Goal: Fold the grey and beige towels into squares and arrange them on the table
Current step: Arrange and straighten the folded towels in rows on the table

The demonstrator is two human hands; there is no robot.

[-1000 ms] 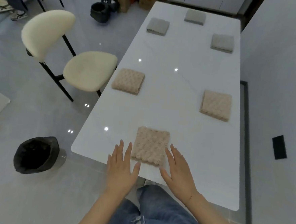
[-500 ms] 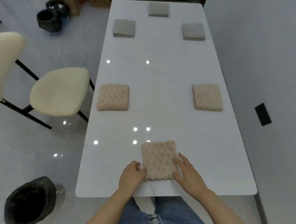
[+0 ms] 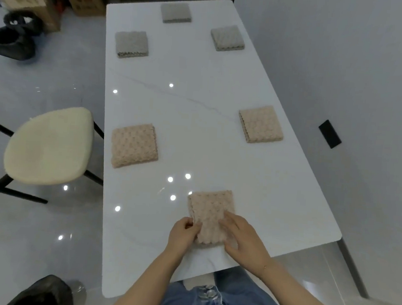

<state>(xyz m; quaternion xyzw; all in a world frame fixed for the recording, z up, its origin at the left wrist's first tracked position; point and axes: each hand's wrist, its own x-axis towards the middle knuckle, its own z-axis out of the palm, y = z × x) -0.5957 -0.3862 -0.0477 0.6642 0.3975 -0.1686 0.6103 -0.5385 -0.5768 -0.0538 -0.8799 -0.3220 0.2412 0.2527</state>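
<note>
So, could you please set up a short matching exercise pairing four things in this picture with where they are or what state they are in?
Things:
1. nearest beige towel
2. chair
3. grey towels
4. left hand

Places or states:
A. far end of the table
B. on the floor, left of the table
C. under both hands, at the near table edge
D. pinching a towel's left edge

Pairs: 1-C, 2-B, 3-A, 4-D

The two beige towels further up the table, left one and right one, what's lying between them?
Nothing: in the head view only bare white table lies between the left beige towel and the right beige towel.
</note>
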